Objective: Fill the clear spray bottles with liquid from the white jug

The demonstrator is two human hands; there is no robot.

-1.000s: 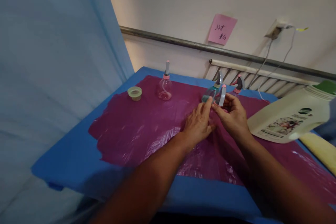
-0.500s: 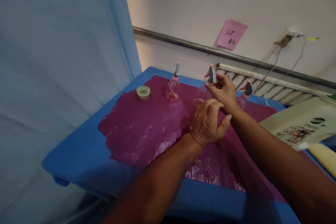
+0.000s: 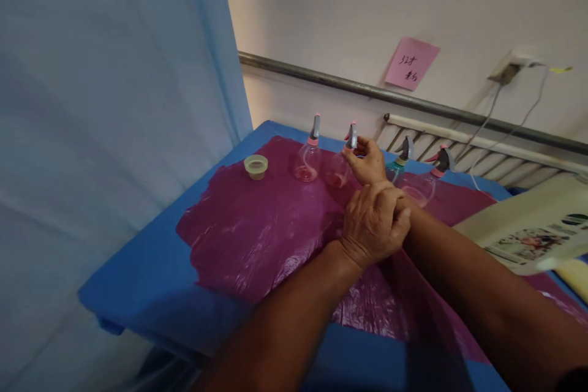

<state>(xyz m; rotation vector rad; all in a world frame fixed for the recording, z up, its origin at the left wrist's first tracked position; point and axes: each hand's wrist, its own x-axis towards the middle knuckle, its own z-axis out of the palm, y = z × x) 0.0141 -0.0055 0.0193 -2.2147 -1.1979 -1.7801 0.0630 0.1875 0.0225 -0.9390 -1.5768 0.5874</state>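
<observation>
My right hand [image 3: 367, 161] grips the neck of a clear spray bottle [image 3: 337, 176] with a grey and pink trigger head and a little reddish liquid at the bottom. The bottle is upright on a purple plastic sheet [image 3: 248, 226]. My left hand [image 3: 374, 220] is palm down over the sheet, overlapping my right wrist in the view. Its fingers are bent and its thumb stands apart; I see nothing held, though the fingertips are hidden. Left of the gripped bottle is a similar spray bottle [image 3: 307, 165]. A small pale green cup [image 3: 256, 167] sits farther left.
Right of my hand stand a teal spray bottle [image 3: 396, 170] and another clear one [image 3: 422, 188]. A large pale printed package [image 3: 528, 226] is at the right. Blue cloth covers the table [image 3: 138, 269]. A metal pipe [image 3: 312, 78] and radiator [image 3: 427, 135] line the wall; a blue curtain [image 3: 114, 104] hangs left.
My right hand has moved left with the spray bottle, which now stands closer to the leftmost bottle. The teal bottle has come into clearer view. My left hand now overlaps my right wrist more.
</observation>
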